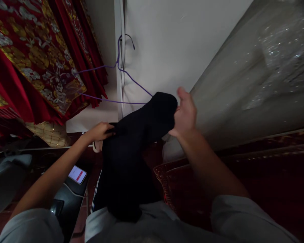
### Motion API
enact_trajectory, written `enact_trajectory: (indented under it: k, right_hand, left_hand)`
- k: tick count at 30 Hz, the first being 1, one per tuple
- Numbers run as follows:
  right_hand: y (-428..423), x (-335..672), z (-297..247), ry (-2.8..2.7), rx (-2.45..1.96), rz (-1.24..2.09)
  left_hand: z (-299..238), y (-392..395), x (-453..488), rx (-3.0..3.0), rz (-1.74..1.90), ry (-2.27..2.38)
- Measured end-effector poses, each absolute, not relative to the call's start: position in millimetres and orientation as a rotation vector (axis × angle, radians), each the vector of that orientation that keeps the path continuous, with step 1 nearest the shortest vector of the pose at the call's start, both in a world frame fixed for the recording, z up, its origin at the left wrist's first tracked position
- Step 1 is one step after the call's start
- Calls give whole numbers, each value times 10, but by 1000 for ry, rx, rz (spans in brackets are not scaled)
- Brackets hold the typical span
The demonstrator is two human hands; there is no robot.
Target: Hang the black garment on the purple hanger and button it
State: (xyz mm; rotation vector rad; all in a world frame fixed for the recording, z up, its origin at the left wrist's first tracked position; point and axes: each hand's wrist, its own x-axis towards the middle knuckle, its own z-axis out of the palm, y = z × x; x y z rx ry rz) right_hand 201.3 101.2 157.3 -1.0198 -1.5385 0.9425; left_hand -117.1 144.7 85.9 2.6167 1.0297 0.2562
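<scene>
A dark, nearly black cloth garment point(131, 152) stretches from my lap up to a purple wire hanger point(135, 81), and one end of the hanger goes in under the cloth. My left hand point(101, 131) is closed on the garment's left edge, with the fingertips partly lost in the dark fabric. At the garment's upper right end, my right hand point(186, 114) grips the cloth near the hanger's covered corner. One finger of it points up, and the others are partly hidden by the fabric. The hanger's hook is up against a thin white upright pole point(120, 20).
Red cloth with gold and silver embroidery point(40, 50) hangs at the upper left, overlapping the hanger's left end. A lit phone point(77, 174) lies on a black seat point(68, 202) at lower left. Clear plastic-covered material point(255, 74) stands right, above dark red shiny cloth point(263, 189).
</scene>
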Motion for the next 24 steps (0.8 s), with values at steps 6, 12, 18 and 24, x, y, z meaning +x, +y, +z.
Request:
enact_trajectory:
  k: [6,12,18,24]
  right_hand:
    - [1445,1939,1591,-1921,-1024,532]
    - [2634,1479,1150,-1540,-1132,679]
    - [2668,1584,823,-1535,-1264,614]
    - [2375,2166,1012,-1552,-1242,397]
  left_hand:
    - [828,1403,-1747,2488,233,1267]
    - [1149,1189,-1889,2546,63,1451]
    - [1182,1094,-1853,2552,-240,1779]
    - [1500,1264,-1721,2603,317,1825]
